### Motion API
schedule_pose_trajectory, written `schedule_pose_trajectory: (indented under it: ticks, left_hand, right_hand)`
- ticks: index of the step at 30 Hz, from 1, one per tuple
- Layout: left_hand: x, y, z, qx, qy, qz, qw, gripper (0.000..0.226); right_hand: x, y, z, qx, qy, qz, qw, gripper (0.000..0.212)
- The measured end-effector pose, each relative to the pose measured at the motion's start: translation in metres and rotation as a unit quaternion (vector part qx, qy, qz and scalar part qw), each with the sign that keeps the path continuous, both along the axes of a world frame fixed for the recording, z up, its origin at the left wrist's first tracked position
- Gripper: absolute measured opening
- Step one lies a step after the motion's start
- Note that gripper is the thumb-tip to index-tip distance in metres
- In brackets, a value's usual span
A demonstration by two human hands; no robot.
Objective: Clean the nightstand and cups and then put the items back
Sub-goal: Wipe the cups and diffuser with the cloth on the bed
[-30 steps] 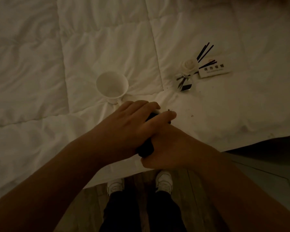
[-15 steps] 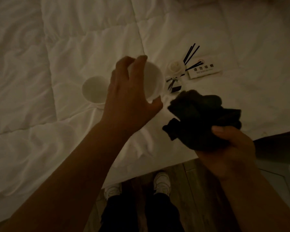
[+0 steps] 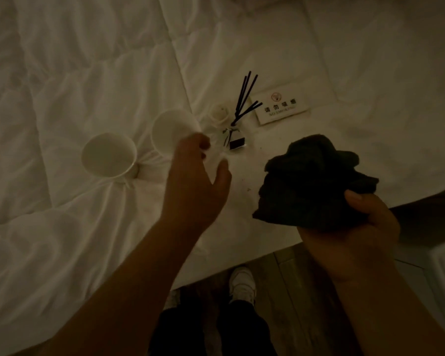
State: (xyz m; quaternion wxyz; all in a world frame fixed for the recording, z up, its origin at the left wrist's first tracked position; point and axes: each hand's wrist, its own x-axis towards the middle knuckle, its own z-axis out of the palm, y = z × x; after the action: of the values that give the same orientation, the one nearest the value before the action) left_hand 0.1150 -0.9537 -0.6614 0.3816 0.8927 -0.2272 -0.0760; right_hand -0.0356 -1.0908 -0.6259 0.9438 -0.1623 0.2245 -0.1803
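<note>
A: Now, entry for the second cup. We note the left hand (image 3: 194, 176) at the second cup (image 3: 172, 133), fingers curled toward its near side, thumb spread away. Contact or not?

B: We cannot tell whether the fingertips grip the wall or are just beside it; the light is dim and the hand covers that side. We record it as loosely curled, nothing plainly held.

A: And the right hand (image 3: 350, 227)?

B: It grips the dark cloth (image 3: 311, 181), bunched, thumb pressed over the fold, held above the near edge of the bed (image 3: 88, 253).

A: Location of the task items: the first cup (image 3: 108, 155) sits upright on the quilt, left of the second, the two close together. The reed diffuser (image 3: 235, 129) and the no-smoking sign (image 3: 280, 109) lie further along, toward the right side of the bed.

B: Our judgement on the step: the cup is being set down on soft bedding. We suggest seating it flat in a level patch, not on a quilt ridge, and letting go only when it stands without leaning.

A: Risk?

B: The diffuser lies just beside the cup's right; we advise withdrawing the hand toward the near edge, not sideways. Keep the two cups from knocking rims.

A: The nightstand itself we cannot identify with certainty here.
</note>
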Motion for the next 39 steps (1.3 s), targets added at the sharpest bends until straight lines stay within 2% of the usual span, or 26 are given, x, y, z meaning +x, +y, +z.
schedule_pose_trajectory:
  ticks: [1,3,5,7,9,11,13,15,19,22,25,27,29,33,36,39]
  left_hand:
    - [-0.009,-0.005,-0.004,0.012,0.063,0.010,0.998,0.044]
    - [-0.019,-0.021,-0.019,0.052,0.143,0.024,0.988,0.058]
    - [-0.014,-0.043,-0.028,0.032,0.192,0.047,0.980,0.069]
    - [0.001,-0.063,-0.034,-0.012,0.218,0.097,0.971,0.048]
    - [0.012,-0.073,-0.040,-0.003,0.195,0.104,0.975,0.018]
    - [0.019,-0.074,-0.046,-0.013,0.165,0.103,0.981,0.009]
    - [0.021,-0.071,-0.047,-0.038,0.155,0.108,0.981,0.022]
    - [0.020,-0.070,-0.049,-0.018,0.132,0.086,0.987,0.035]
    - [0.021,-0.070,-0.041,0.001,0.093,0.044,0.995,0.039]
    - [0.022,-0.065,-0.016,-0.098,0.147,0.074,0.981,0.026]
    - [0.015,-0.056,0.020,-0.177,0.163,0.050,0.969,0.021]
    - [0.008,-0.049,0.043,-0.188,0.157,0.023,0.969,0.022]
    - [0.002,-0.042,0.059,-0.177,0.165,0.006,0.970,0.023]
    - [0.000,-0.023,0.080,-0.162,0.197,-0.020,0.967,0.021]
    - [0.008,-0.008,0.093,-0.150,0.175,-0.071,0.970,0.024]
    - [0.015,0.008,0.112,-0.107,0.123,-0.154,0.975,0.034]
  right_hand:
    - [0.000,-0.005,0.000,0.012,-0.010,-0.005,1.000,0.060]
    - [0.000,-0.013,0.000,0.019,-0.004,-0.010,1.000,0.068]
    - [-0.002,-0.020,-0.001,0.016,-0.014,-0.008,1.000,0.064]
    - [-0.005,-0.026,-0.001,0.014,-0.026,-0.005,1.000,0.056]
    - [-0.006,-0.030,-0.003,0.011,-0.020,-0.008,1.000,0.055]
    - [-0.006,-0.034,-0.003,0.013,-0.005,-0.013,1.000,0.059]
    - [-0.002,-0.034,-0.003,0.003,0.020,-0.016,1.000,0.057]
    - [0.005,-0.030,-0.004,-0.010,0.069,-0.016,0.997,0.054]
    - [0.027,-0.020,-0.004,-0.012,0.127,-0.027,0.991,0.058]
    - [0.041,-0.014,0.003,-0.117,0.162,-0.041,0.979,0.045]
    - [0.050,0.000,0.011,-0.342,0.238,-0.032,0.909,0.025]
    - [0.060,0.017,0.019,-0.452,0.208,-0.006,0.868,0.025]
    - [0.070,0.029,0.024,-0.501,0.172,0.004,0.848,0.033]
    - [0.081,0.033,0.044,-0.423,0.228,-0.003,0.877,0.043]
    - [0.083,0.030,0.058,-0.387,0.255,0.044,0.885,0.035]
    - [0.087,0.025,0.074,-0.320,0.209,0.116,0.917,0.034]
